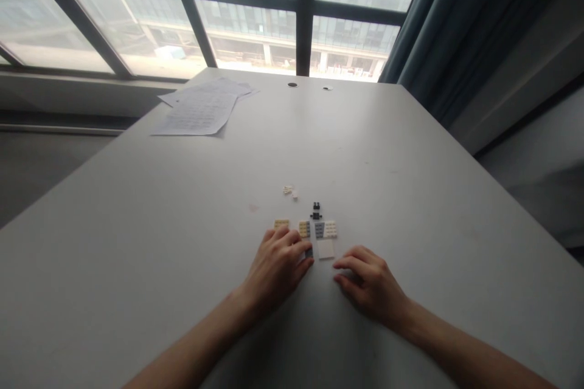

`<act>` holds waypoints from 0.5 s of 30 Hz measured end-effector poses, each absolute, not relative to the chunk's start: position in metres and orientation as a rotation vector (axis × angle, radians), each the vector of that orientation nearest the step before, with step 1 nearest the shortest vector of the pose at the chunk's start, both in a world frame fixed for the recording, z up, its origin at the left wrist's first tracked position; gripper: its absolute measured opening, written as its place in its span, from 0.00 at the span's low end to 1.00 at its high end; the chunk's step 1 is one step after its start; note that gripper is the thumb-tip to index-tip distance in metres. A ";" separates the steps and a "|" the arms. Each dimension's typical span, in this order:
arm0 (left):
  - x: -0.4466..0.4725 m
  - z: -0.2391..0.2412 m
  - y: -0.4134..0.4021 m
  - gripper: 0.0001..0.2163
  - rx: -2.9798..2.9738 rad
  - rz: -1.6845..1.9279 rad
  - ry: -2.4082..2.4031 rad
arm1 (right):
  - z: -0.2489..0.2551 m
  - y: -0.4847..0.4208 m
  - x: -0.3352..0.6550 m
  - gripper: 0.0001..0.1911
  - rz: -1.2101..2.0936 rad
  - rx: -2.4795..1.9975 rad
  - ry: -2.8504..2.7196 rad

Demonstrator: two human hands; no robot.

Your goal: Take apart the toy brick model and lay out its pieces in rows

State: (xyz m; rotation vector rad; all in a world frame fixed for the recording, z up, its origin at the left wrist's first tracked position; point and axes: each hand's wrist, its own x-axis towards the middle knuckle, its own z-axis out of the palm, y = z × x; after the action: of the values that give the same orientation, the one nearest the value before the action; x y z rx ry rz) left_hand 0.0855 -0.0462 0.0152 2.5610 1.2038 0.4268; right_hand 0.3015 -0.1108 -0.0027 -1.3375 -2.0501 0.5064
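Observation:
My left hand (pixel 280 258) rests low over the building pieces, its thumb and index finger closed around a small grey building plate (pixel 309 252). Its other fingers lie across the front of a tan plate (pixel 281 223) and partly cover it. My right hand (pixel 367 276) is held just right of a flat white tile (pixel 326 249), thumb and fingers apart with nothing between them. Behind the hands lie a tan-and-grey studded piece (pixel 304 229), a dark grey plate (pixel 319 230) and a white studded plate (pixel 331 229).
Two small black pieces (pixel 316 211) lie just beyond the plates. Farther back are several tiny cream pieces (pixel 287 190). Loose printed papers (pixel 196 112) lie at the table's far left. The white table (pixel 410 206) reaches to the window, with a dark curtain (pixel 438 42) at right.

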 end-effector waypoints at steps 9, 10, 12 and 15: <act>0.061 0.035 -0.019 0.10 2.588 0.702 1.275 | 0.013 -0.090 0.309 0.06 0.489 -1.358 -2.021; 0.056 0.038 -0.007 0.10 2.575 0.725 1.329 | 0.018 -0.081 0.309 0.06 0.482 -1.367 -2.024; 0.049 0.038 0.019 0.11 2.512 0.719 1.426 | 0.026 -0.056 0.307 0.07 0.466 -1.378 -2.032; 0.047 0.027 0.054 0.14 2.444 0.618 1.534 | 0.033 -0.009 0.295 0.11 0.396 -1.324 -2.079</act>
State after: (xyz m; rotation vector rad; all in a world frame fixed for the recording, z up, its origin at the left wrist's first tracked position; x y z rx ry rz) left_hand 0.0473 0.0539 0.0273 2.4444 1.5339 0.6177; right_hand 0.2947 -0.0091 0.0334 -1.3236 -2.0788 0.3960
